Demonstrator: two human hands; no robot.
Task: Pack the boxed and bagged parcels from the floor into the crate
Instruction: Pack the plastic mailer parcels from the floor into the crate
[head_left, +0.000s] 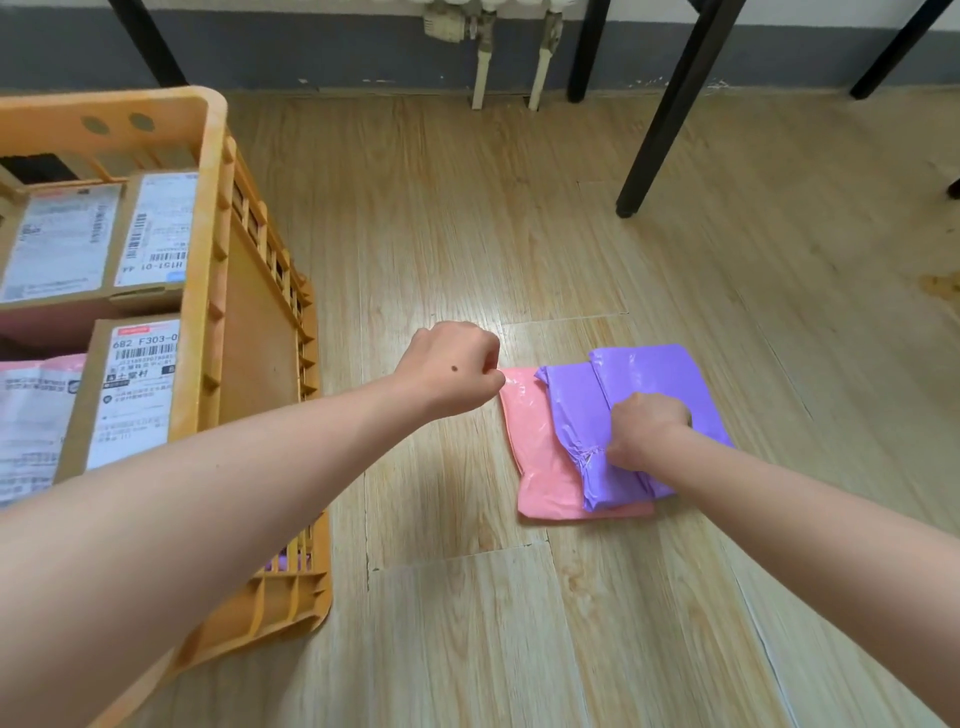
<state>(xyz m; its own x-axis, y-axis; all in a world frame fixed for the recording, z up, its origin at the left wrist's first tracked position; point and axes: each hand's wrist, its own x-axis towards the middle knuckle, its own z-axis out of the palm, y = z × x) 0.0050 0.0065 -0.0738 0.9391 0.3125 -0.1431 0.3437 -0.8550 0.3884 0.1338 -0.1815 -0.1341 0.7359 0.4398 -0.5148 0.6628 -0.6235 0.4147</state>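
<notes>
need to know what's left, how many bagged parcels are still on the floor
2: a purple bag under the right hand, lying on a pink bag by the left hand. More could be out of view.

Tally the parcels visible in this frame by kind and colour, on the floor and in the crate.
Purple bags on floor: 2
Pink bag on floor: 1
Cardboard boxes in crate: 3
Pink bag in crate: 1
Total: 7
</notes>
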